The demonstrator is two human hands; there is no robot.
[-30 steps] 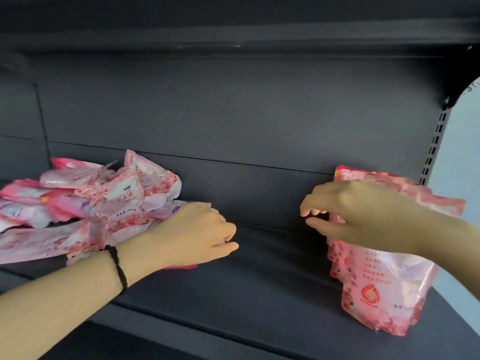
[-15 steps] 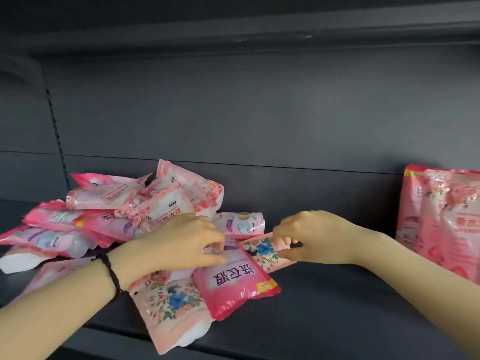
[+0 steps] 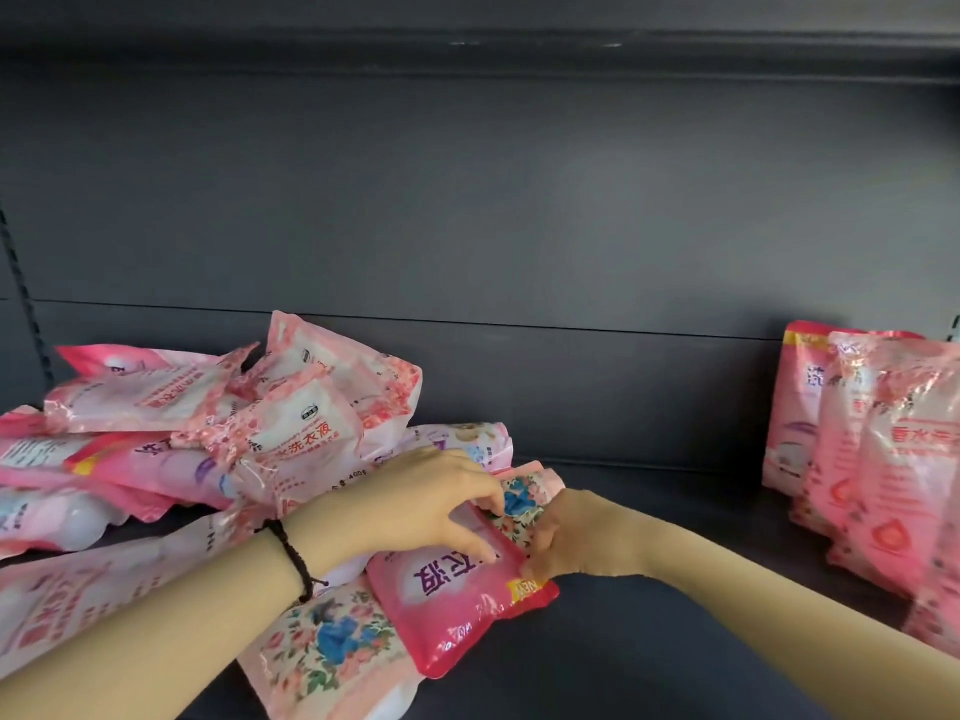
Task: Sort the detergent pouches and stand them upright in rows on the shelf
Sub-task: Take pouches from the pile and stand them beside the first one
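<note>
At five o'clock of the pouch heap (image 3: 208, 433), a pink detergent pouch (image 3: 457, 610) is being pinched by left hand (image 3: 431, 506) and right hand (image 3: 566, 537)

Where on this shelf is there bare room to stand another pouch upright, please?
The bare shelf deck between the right hand and the upright pouches is free, back to the rear panel. Leftward is crowded: the pouch heap, and the pink pouch under the left hand.

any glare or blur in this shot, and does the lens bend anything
Head view: white sheen on the piled pouches; pink pouch print readable; right hand smeared; standing pouches at the right edge soft; slotted upright leans, wide-angle distortion.
</note>
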